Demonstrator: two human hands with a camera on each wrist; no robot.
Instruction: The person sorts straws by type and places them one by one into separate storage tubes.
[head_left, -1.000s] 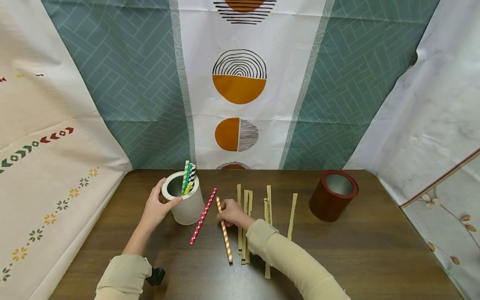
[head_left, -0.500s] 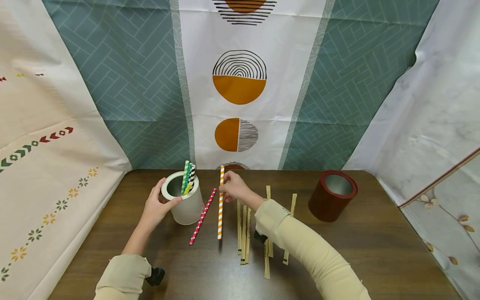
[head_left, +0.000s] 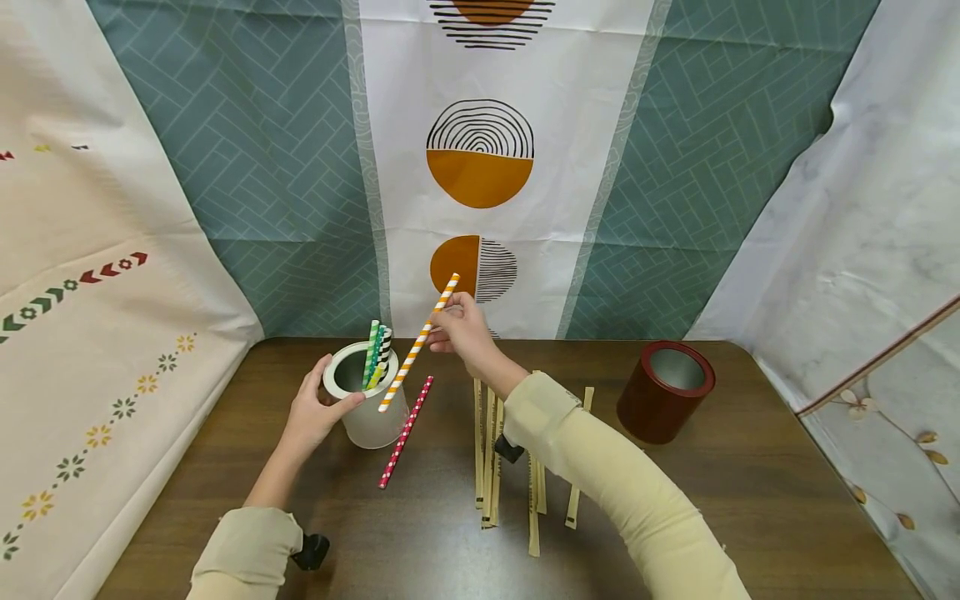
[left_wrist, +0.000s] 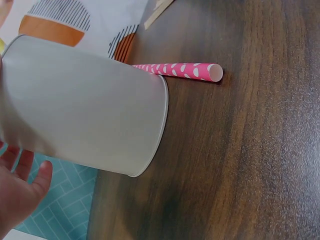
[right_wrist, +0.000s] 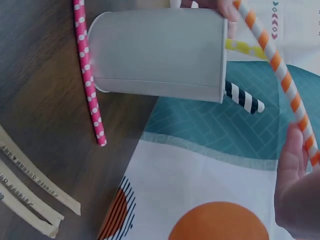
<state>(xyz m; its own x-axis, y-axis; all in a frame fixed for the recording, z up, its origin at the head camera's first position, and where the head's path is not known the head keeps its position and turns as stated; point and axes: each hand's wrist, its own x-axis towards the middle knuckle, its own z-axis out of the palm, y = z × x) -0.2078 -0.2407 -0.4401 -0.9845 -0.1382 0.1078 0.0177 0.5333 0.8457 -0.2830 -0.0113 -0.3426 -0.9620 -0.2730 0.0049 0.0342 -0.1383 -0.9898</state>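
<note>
My left hand (head_left: 311, 417) grips the white canister (head_left: 375, 427) near its rim, thumb at the front, fingers on the left side. Several striped paper straws (head_left: 371, 354) stand in it, green, black-and-white and yellow among them. My right hand (head_left: 467, 335) pinches an orange-and-white striped paper straw (head_left: 416, 348) in the air. The straw slants, its lower end just in front of the canister's right rim in the head view; in the right wrist view the straw (right_wrist: 285, 82) passes beyond the canister's mouth. A pink dotted paper straw (head_left: 406, 433) lies on the table along the canister's right side.
Several narrow tan paper strips (head_left: 491, 467) with print lie under and beside my right forearm. A dark red canister (head_left: 660, 408) stands at the right on the brown table (head_left: 750, 500). A patterned cloth (head_left: 480, 183) hangs behind the table.
My right hand has lifted the orange-striped straw off the table and carried it up and left toward the white canister, tilting it. The left hand stays on the canister.
</note>
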